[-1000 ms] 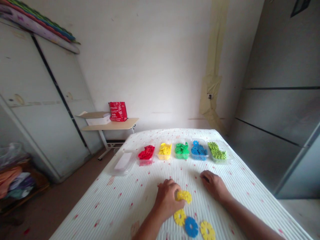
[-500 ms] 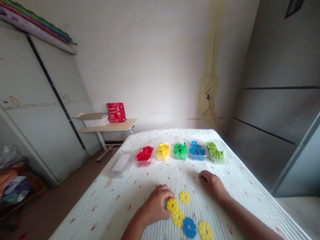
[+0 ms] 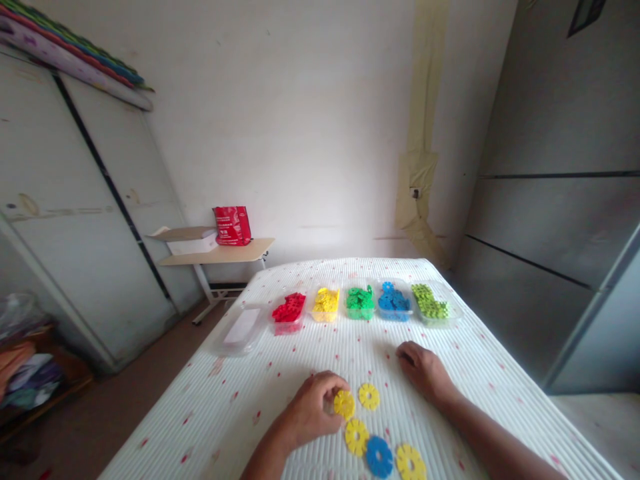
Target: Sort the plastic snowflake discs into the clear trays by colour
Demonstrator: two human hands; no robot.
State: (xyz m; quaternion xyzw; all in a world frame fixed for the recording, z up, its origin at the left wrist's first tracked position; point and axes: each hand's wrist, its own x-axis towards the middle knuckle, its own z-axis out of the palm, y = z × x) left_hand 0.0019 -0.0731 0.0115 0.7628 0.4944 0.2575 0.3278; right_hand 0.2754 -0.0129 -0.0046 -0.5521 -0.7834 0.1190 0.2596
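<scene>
My left hand (image 3: 315, 408) pinches a yellow notched plastic disc (image 3: 345, 404) between thumb and fingers, just above the cover. Close to it lie a second yellow disc (image 3: 369, 396) to the right and another yellow disc (image 3: 357, 437) below. Nearer me, a blue disc (image 3: 379, 457) touches or nearly touches that lower one, with one more yellow disc (image 3: 411, 462) to its right. My right hand (image 3: 425, 370) rests on the cover with its fingers curled closed. Nothing shows in it.
Across the far side stand clear tubs of red pieces (image 3: 289, 308), yellow pieces (image 3: 326, 303), green pieces (image 3: 360, 303), blue pieces (image 3: 395, 303) and lime pieces (image 3: 429, 303). A clear lid (image 3: 243, 330) lies left of them. Behind is a side table (image 3: 250, 250) with a red bag (image 3: 233, 225).
The yellow disc in my left hand has lifted slightly away from the yellow disc below it. My right hand stays nearly still.
</scene>
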